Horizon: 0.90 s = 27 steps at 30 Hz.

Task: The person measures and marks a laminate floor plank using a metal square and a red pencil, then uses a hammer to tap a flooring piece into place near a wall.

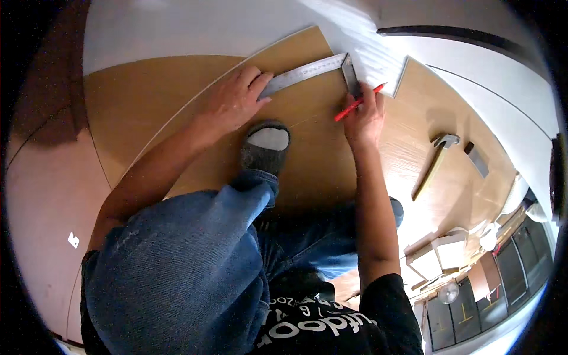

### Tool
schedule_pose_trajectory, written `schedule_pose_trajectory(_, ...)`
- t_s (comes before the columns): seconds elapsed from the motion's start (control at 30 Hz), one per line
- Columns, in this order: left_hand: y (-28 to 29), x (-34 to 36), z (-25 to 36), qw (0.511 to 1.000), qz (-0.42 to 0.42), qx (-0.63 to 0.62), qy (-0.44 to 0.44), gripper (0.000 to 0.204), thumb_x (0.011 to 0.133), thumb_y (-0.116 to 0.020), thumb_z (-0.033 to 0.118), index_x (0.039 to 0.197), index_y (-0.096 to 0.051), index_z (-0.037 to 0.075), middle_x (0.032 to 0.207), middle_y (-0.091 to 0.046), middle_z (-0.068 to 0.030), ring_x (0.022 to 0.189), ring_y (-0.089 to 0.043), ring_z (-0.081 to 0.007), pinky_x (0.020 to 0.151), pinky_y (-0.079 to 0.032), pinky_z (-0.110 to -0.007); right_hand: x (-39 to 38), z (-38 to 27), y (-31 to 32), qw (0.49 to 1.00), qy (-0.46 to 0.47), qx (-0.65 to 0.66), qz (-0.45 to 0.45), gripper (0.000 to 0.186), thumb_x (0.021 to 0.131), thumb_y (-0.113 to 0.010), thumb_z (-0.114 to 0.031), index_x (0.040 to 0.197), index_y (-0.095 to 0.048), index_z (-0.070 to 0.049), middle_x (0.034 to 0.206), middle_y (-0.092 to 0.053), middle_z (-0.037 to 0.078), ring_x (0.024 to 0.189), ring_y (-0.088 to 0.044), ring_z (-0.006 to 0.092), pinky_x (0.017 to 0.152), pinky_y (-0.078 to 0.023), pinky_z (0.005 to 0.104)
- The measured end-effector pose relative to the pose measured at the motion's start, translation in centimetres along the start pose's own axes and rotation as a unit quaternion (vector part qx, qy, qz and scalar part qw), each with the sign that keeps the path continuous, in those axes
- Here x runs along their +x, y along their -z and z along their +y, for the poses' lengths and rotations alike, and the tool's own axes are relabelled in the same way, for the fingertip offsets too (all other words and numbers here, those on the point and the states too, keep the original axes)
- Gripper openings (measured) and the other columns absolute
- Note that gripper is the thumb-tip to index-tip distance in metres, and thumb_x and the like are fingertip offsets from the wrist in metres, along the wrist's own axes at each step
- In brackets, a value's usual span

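A metal try square (305,72) with a ruled blade lies on a tan board (313,154), angled toward a notch in the board's far edge. My left hand (234,100) is closed on the blade's left end, thumb and fingers pinching it. Around the square's dark stock, my right hand (365,121) has its fingers bent, and it also holds a red pencil (348,110) crosswise between them. The pencil slants over the board beside the stock. Which fingers touch the stock is partly hidden.
To the right, a claw hammer (431,168) and a flat scraper (475,158) lie on the board. My shoe (266,145) rests on it between my arms. A white wall (177,26) rises along the far side. Open boxes (438,255) stand at the lower right.
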<state>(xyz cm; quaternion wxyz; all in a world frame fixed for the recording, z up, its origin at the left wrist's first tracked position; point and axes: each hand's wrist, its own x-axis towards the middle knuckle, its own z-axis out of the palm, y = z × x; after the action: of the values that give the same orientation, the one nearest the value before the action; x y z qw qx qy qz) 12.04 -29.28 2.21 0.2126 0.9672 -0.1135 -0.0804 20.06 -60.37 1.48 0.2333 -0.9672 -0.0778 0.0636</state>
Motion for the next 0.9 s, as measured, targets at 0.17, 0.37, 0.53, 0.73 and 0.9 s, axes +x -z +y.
schedule_pose_trajectory(0.17, 1.2, -0.1, 0.9, 1.000, -0.028, 0.011, 0.005, 0.059, 0.091, -0.078, 0.029, 0.142, -0.058, 0.008, 0.123, -0.055, -0.0144, 0.110, -0.063, -0.0362, 0.096, -0.054, -0.046, 0.9, 0.9, -0.2, 1.000, -0.002, -0.007, -0.007, 0.038, 0.095, -0.074, -0.021, 0.131, -0.068, -0.010, 0.114, -0.063, 0.020, 0.110, -0.061, 0.0407, 0.095, -0.051, 0.0497)
schedule_pose_trajectory(0.37, 1.2, -0.3, 1.2, 0.999, -0.030, 0.033, -0.022, 0.056, 0.091, -0.077, 0.025, 0.142, -0.058, 0.008, 0.121, -0.056, -0.0126, 0.109, -0.063, -0.0339, 0.093, -0.055, -0.046, 1.3, 0.9, 0.1, 1.000, 0.017, -0.001, -0.011, 0.040, 0.093, -0.077, -0.020, 0.132, -0.069, -0.012, 0.114, -0.063, 0.019, 0.109, -0.061, 0.0397, 0.094, -0.050, 0.0490)
schedule_pose_trajectory(0.53, 1.0, -0.2, 1.6, 0.999, -0.026, 0.012, -0.042, 0.044, 0.095, -0.065, 0.016, 0.138, -0.062, 0.007, 0.118, -0.059, -0.0112, 0.110, -0.063, -0.0323, 0.096, -0.054, -0.045, 1.1, 1.5, -0.2, 0.999, 0.008, 0.035, -0.003, 0.039, 0.093, -0.078, -0.023, 0.130, -0.072, -0.014, 0.112, -0.065, 0.017, 0.106, -0.063, 0.0371, 0.093, -0.052, 0.0466)
schedule_pose_trajectory(0.73, 1.3, 0.2, 3.8, 0.995, -0.052, -0.011, -0.088, 0.041, 0.094, -0.058, 0.014, 0.134, -0.065, 0.008, 0.121, -0.061, -0.0094, 0.114, -0.064, -0.0311, 0.098, -0.054, -0.045, 1.1, 1.3, -0.2, 0.999, -0.023, 0.045, -0.009, 0.040, 0.091, -0.080, -0.025, 0.129, -0.074, -0.014, 0.112, -0.066, 0.014, 0.102, -0.066, 0.0337, 0.090, -0.054, 0.0438)
schedule_pose_trajectory(0.9, 0.6, 0.2, 4.8, 0.992, -0.046, -0.025, -0.116, 0.040, 0.094, -0.057, 0.014, 0.132, -0.066, 0.009, 0.123, -0.061, -0.0084, 0.119, -0.063, -0.0291, 0.103, -0.053, -0.045, 1.1, 1.4, -0.1, 0.999, -0.030, 0.040, -0.016, 0.042, 0.091, -0.080, -0.027, 0.130, -0.074, -0.015, 0.113, -0.066, 0.015, 0.104, -0.067, 0.0348, 0.091, -0.054, 0.0453)
